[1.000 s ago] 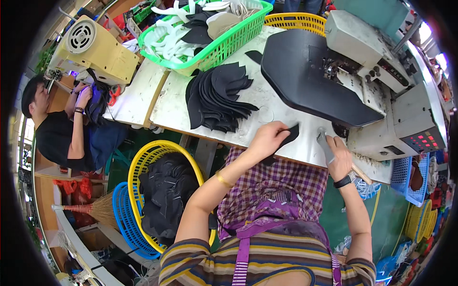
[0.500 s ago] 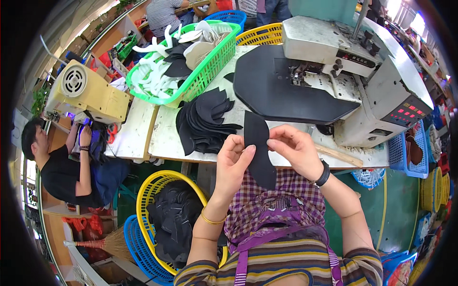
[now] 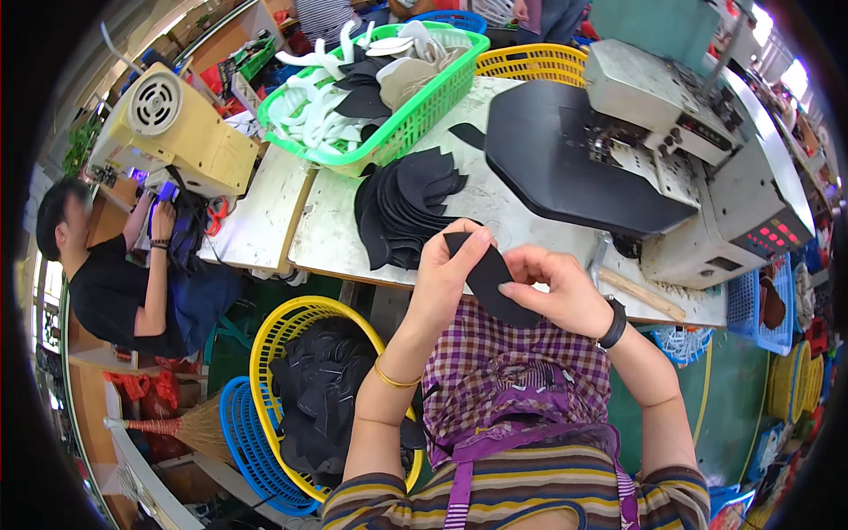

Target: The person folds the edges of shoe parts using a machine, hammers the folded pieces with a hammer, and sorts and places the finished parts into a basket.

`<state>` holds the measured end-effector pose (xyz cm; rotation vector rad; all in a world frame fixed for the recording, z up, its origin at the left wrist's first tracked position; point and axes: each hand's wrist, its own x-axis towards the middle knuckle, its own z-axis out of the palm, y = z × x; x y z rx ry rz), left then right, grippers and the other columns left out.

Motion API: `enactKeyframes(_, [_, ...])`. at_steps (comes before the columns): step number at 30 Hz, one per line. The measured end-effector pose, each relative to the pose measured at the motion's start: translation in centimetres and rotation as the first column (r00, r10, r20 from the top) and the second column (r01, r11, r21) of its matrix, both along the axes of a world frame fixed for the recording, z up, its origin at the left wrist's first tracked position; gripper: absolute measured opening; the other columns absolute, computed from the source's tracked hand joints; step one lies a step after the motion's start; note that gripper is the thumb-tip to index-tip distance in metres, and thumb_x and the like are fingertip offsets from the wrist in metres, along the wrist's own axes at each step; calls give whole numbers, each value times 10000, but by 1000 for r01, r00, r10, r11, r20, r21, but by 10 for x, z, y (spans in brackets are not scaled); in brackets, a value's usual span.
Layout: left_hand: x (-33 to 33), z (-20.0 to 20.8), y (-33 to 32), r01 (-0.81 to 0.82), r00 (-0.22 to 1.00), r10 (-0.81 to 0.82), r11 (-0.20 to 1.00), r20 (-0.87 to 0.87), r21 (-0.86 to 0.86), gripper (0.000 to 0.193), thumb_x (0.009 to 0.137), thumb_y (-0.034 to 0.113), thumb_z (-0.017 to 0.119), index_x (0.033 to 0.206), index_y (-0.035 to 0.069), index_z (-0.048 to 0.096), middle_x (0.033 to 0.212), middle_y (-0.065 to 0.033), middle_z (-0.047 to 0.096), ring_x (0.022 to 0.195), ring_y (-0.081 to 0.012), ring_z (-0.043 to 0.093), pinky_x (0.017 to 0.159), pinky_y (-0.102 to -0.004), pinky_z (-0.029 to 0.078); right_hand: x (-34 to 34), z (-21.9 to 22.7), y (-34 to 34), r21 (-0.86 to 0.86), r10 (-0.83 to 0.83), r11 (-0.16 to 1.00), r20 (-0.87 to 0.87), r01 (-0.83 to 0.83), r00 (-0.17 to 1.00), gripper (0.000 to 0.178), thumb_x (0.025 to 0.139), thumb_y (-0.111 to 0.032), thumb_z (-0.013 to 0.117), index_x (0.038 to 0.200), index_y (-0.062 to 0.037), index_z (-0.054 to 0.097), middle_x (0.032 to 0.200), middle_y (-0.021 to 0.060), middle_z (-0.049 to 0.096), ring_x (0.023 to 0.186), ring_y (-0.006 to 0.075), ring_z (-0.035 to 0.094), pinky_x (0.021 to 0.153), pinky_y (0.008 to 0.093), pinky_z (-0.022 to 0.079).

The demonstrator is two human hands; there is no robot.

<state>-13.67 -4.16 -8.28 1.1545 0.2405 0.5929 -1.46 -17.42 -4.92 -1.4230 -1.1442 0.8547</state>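
While one flat black piece (image 3: pixel 496 287) is held between both hands, over the near edge of the white table (image 3: pixel 331 230), the work on it seems to be not yet finished. Its upper end is pinched firmly between the thumb and the fingers of the left hand (image 3: pixel 439 269); its right edge is held near the middle by the right hand (image 3: pixel 561 287), whose thumb is set on the piece, with little opening visible. Beyond the left hand, a fanned stack of black pieces (image 3: pixel 402 208) is laid on the table, and many dark pieces (image 3: pixel 322 402) are heaped in the yellow basket (image 3: pixel 305 303) at the left. Which of these are done and which are left cannot be told. Farther out, a wooden-handled tool (image 3: pixel 640 294) is laid near the right hand, and the white machine (image 3: pixel 680 247) with its black plate (image 3: pixel 556 168) is touched by neither hand. Behind the stack, white parts (image 3: pixel 305 110) are kept in a green basket (image 3: pixel 424 108).
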Motion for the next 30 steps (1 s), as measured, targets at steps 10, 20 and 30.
enactKeyframes(10, [-20, 10, 62, -463, 871, 341, 332, 353, 822, 276, 631, 16, 705, 888, 32, 606, 989, -94, 582, 934, -251, 592, 805, -342, 490, -15, 12, 53, 594, -190, 765, 579, -250, 793, 208, 671, -27, 638, 875, -29, 594, 1060, 113, 617, 988, 330, 587, 838, 367, 478])
enactKeyframes(20, [-17, -28, 167, -30, 944, 315, -217, 99, 976, 214, 770, 66, 564, 967, 6, 623, 997, -134, 613, 1005, -300, 574, 876, -370, 456, 51, -89, 112, 288, -243, 952, 524, 99, 816, 160, 877, -96, 540, 987, 2, 602, 1075, 150, 580, 973, 324, 559, 865, 370, 455])
enactKeyframes(30, [-40, -73, 170, -89, 585, 651, 644, -484, 759, 666, 933, 546, 342, 1081, -62, 571, 939, -276, 619, 947, -434, 555, 842, -428, 424, 37, -105, 203, -214, 20, 948, 781, 237, 624, 625, 856, -533, 528, 696, 57, 660, 676, 240, 625, 729, 383, 641, 680, 437, 506])
